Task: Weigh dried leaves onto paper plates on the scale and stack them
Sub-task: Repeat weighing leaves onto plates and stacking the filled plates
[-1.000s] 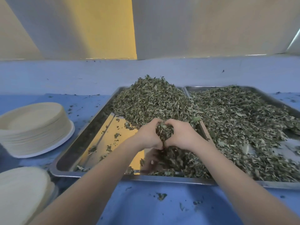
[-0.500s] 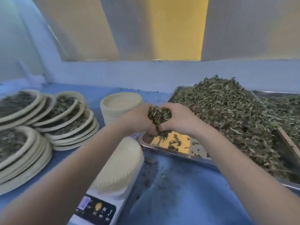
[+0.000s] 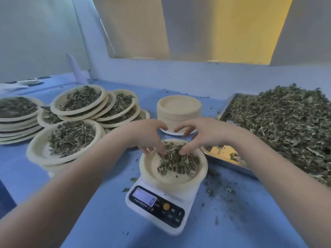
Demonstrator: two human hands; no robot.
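A white digital scale [image 3: 157, 208] stands on the blue table with a paper plate [image 3: 152, 173] on it. A heap of dried leaves [image 3: 179, 161] lies in that plate. My left hand [image 3: 148, 135] and my right hand [image 3: 197, 135] hover just above the plate's far side with fingers spread, and their fingertips touch the top of the heap. A metal tray [image 3: 225, 113] piled with dried leaves [image 3: 279, 122] sits at the right. Behind the scale stands a stack of bare paper plates [image 3: 179, 111].
Several filled plates lie stacked at the left [image 3: 78, 104], with one filled plate [image 3: 66, 140] nearest the scale. Leaf crumbs [image 3: 222, 190] are scattered on the table right of the scale. A pale wall runs along the back.
Both hands carried a cupped handful of leaves from the tray leftward to the scale and let it fall into the plate. Their fingers have spread apart.
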